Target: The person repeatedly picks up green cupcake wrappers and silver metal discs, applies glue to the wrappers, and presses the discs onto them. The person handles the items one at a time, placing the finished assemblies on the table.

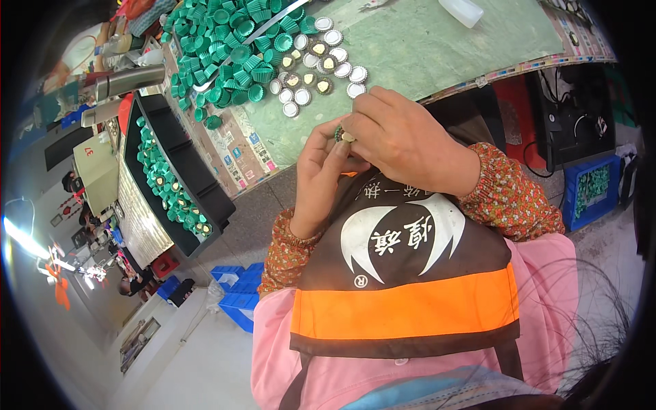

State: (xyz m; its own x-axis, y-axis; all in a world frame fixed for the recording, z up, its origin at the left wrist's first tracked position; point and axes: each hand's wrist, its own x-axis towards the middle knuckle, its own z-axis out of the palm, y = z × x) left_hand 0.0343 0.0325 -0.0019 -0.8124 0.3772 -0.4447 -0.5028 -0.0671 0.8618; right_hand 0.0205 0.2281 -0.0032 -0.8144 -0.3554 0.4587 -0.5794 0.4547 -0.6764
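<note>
Both hands meet over the near edge of the table. Fingers pinched, my left hand [321, 171] grips a small green ribbed cap [339, 132], mostly hidden by the fingers. My right hand [406, 137] closes on it from the other side, where a small pale piece [348, 137] shows at the fingertips. Just beyond lie several round metal caps [301, 96] with crimped rims; some show white faces, others dark ones with a pale piece on top. A big heap of green ribbed caps [232, 58] spreads behind them to the left.
A green-topped table [424, 55] runs across the front. On the left, a black tray [179, 147] holds green caps, some with pale pieces. A white plastic scoop-like item [463, 10] lies at the far side. Blue crates [242, 294] and a blue bin [592, 191] stand lower down.
</note>
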